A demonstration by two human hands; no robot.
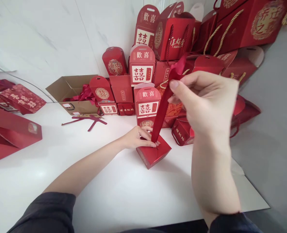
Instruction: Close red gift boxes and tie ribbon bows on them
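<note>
- Closest to the lens: bare right hand [201, 97] and forearm, rising from a dark sleeve [233, 223].
- Largest thing beneath: smooth white tabletop [97, 181].
- Behind, against the pale wall: stacked red card gift boxes [142, 76], many with arched handles and Chinese characters.
- Left of that stack: open brown cardboard carton [85, 107], dark-red ribbon bundle [85, 94] inside.
- At centre, on the tabletop: small glossy red card box [154, 158], top face up, under the left hand [138, 137].
- Above it: flat, satiny deep-red ribbon [160, 121], running from the box top up to the right hand; cannot tell whether its lower end passes through the lid.
- Handling, judged by look: box light, fairly stiff, walls liable to dent; best steadied by edges or with flat fingers on top. Ribbon soft, limp, slippery, easily creased; best pinched across its width, near the end.
- Right hand pose: raised above the box, wrist bent, thumb and forefinger pinching the ribbon; some bunched ribbon shows past the fingertips.
- Left hand pose: forearm slanting in low from the left, palm down, thumb and fingers holding the ribbon's base against the box top.
</note>
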